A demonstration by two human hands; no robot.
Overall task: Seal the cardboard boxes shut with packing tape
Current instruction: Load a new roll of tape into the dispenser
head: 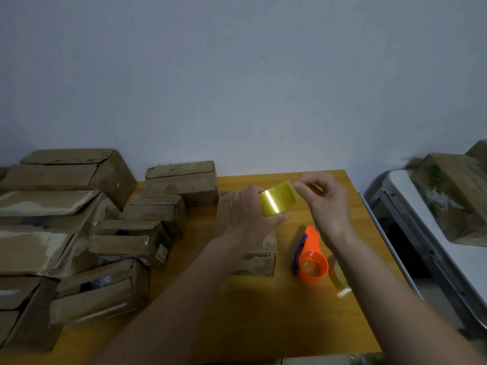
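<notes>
The person holds a strip of shiny yellow packing tape (276, 200) stretched between both hands. The left hand (246, 217) pinches its left end with thumb and fingers, and the right hand (325, 197) pinches its upper right corner. Under the tape stands a small brown cardboard box (259, 259) on the yellow wooden tabletop (263, 312). An orange plastic tape dispenser (311, 259) lies just beside the box, and more brown boxes (110, 233) are piled at the left.
</notes>
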